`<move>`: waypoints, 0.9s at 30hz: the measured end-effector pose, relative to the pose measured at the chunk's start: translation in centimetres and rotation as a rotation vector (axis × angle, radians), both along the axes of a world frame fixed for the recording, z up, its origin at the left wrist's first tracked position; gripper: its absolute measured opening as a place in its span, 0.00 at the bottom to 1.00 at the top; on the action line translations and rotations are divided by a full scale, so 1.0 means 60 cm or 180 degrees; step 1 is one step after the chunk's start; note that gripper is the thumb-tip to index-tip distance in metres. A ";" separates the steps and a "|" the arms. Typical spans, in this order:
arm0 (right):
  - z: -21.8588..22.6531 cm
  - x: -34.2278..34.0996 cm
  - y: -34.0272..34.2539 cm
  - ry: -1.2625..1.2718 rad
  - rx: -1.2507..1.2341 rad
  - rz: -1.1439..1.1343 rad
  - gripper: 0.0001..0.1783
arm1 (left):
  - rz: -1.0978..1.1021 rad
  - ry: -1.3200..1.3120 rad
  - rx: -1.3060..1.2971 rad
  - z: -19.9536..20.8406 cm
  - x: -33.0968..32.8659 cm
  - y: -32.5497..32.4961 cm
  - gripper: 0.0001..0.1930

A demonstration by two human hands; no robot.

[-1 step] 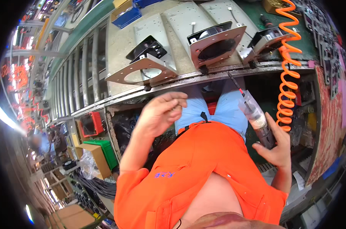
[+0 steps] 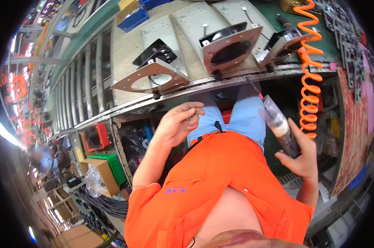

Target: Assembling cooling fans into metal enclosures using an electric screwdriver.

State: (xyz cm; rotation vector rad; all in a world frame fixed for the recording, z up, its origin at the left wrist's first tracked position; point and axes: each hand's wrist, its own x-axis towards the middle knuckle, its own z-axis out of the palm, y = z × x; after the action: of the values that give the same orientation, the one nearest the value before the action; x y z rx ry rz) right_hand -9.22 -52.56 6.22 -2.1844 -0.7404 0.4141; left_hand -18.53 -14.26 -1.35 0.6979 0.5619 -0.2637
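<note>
R hand (image 2: pixel 303 159) grips pwr screwdriver (image 2: pixel 281 127) in front of workbench (image 2: pixel 127 53), tip toward its edge. L hand (image 2: pixel 176 124), also in front of workbench: fingers part-curled, can't tell if pinching sth. On workbench: metal brackets w/ blk fans (image 2: pixel 161 51).

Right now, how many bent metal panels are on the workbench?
3. They sit in a row: the left panel, the middle panel and the right panel, each with a raised front plate. Others may be hidden out of view.
</note>
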 end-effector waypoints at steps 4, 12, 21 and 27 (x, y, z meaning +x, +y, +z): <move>0.088 0.020 -0.030 -0.0648 -0.0715 -0.0037 0.50 | 0.0023 0.0149 -0.0405 -0.114 -0.009 -0.020 0.19; 0.117 -0.085 -0.028 -0.0227 -0.0264 -0.0097 0.53 | -0.0129 -0.0672 -0.0173 -0.120 0.014 -0.007 0.15; -0.044 -0.091 0.120 0.0485 0.0171 0.0397 0.48 | 0.0281 -0.0383 0.0155 -0.090 -0.004 0.020 0.18; -0.057 -0.072 0.150 0.0474 0.0269 0.0695 0.48 | 0.0284 -0.0782 0.0653 -0.113 -0.017 0.042 0.14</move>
State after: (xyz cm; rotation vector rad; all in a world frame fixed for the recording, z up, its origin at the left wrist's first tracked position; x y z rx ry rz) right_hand -13.54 -43.57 2.81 -1.9769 -0.8997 0.6376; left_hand -19.53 -11.76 -8.15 0.8872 0.3868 -0.0353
